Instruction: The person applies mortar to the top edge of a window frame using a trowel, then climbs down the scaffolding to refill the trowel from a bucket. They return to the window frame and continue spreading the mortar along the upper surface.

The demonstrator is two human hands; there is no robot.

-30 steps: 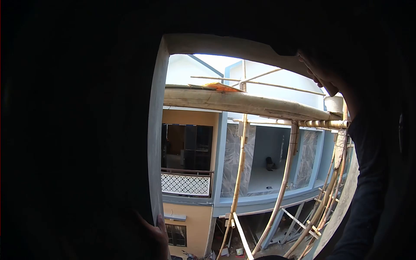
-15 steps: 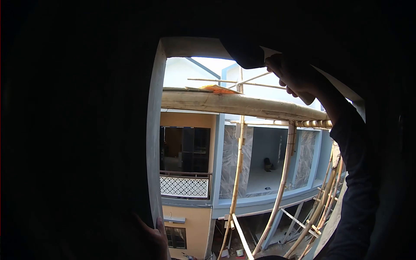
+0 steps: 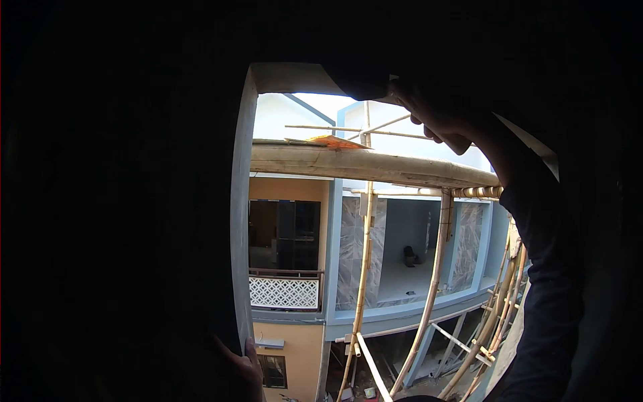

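Observation:
I look out through a bare wall opening (image 3: 242, 201) from a dark room. My right hand (image 3: 439, 110) is raised to the opening's top edge (image 3: 288, 77), fingers curled around a dark object (image 3: 362, 84) that is only a silhouette against the sky. The dark sleeve of that arm (image 3: 542, 268) runs down the right side. My left hand (image 3: 242, 368) grips the bottom of the left jamb, its thumb on the lit face and its fingers hidden in shadow.
Just outside, a thick wooden beam (image 3: 375, 164) crosses the opening on bamboo scaffold poles (image 3: 364, 268). Beyond a deep drop stands a building with a white lattice balcony (image 3: 284, 293) and a blue-framed bay (image 3: 408, 254). Debris lies far below.
My right hand has moved left along the top edge, from the upper right corner toward the middle, and the dark object now shows beside it. The left hand has stayed on the jamb.

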